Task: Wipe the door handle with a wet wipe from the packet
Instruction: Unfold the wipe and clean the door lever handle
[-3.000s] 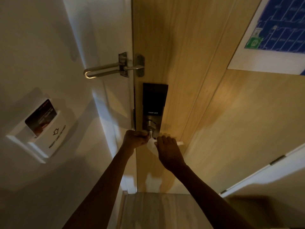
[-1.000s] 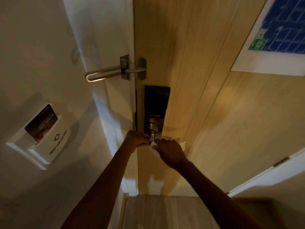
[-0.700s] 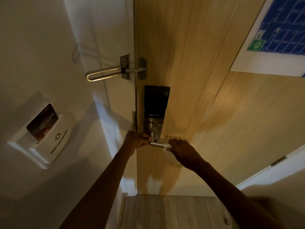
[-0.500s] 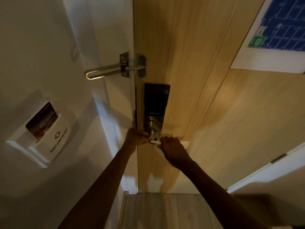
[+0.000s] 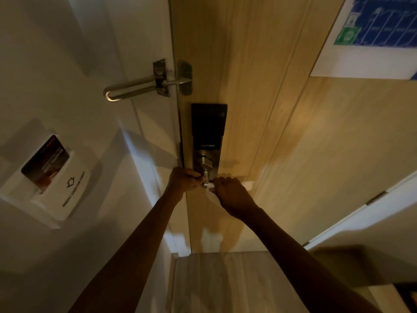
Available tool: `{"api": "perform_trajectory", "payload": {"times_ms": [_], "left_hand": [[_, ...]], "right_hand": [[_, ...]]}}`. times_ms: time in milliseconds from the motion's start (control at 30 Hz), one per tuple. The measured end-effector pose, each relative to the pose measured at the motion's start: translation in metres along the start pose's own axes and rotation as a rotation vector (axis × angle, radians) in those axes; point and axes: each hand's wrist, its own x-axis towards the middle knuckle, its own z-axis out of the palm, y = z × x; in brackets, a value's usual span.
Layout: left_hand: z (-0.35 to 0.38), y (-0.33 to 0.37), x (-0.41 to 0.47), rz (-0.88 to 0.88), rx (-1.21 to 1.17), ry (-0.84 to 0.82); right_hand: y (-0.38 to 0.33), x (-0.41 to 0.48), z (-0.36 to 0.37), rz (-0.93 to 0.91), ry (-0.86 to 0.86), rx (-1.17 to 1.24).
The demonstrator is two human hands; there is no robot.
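Observation:
A metal door handle [image 5: 205, 177] sticks out below a black smart lock plate [image 5: 208, 125] on a wooden door [image 5: 259, 98]. My right hand [image 5: 230, 195] is wrapped over the handle's lever with a white wet wipe [image 5: 212, 194] bunched under its fingers; a bit of white shows past the hand at the lever's far end. My left hand [image 5: 184, 180] grips the base of the handle next to the door's edge. The packet is not in sight.
A metal swing-bar door guard [image 5: 144, 85] bridges the white frame and the door above the lock. A white key-card holder [image 5: 56, 181] with a card sits on the left wall. An evacuation plan [image 5: 372, 35] hangs top right. Wooden floor [image 5: 214, 283] lies below.
My right hand slid out along the lever to the right with the wipe, then came back in toward the handle's base. My left hand has stayed at the base.

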Motion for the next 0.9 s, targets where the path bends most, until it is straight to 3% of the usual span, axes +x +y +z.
{"api": "perform_trajectory", "payload": {"times_ms": [133, 333, 500, 667, 900], "left_hand": [[0.003, 0.001, 0.0, 0.016, -0.035, 0.018], [0.001, -0.004, 0.002, 0.035, -0.107, 0.013], [0.0, -0.006, 0.002, 0.035, -0.184, -0.011], [-0.001, -0.003, 0.001, -0.016, -0.228, -0.041], [0.0, 0.001, 0.001, -0.034, -0.227, -0.049]], "right_hand": [[0.01, 0.002, -0.008, -0.072, -0.061, 0.024], [0.041, -0.005, -0.021, 0.195, -0.304, 0.326], [0.05, -0.026, -0.014, 0.357, -0.223, 0.58], [0.053, -0.046, -0.018, 0.368, -0.042, 0.593], [0.07, -0.073, -0.032, 0.657, 0.151, 0.555]]}}
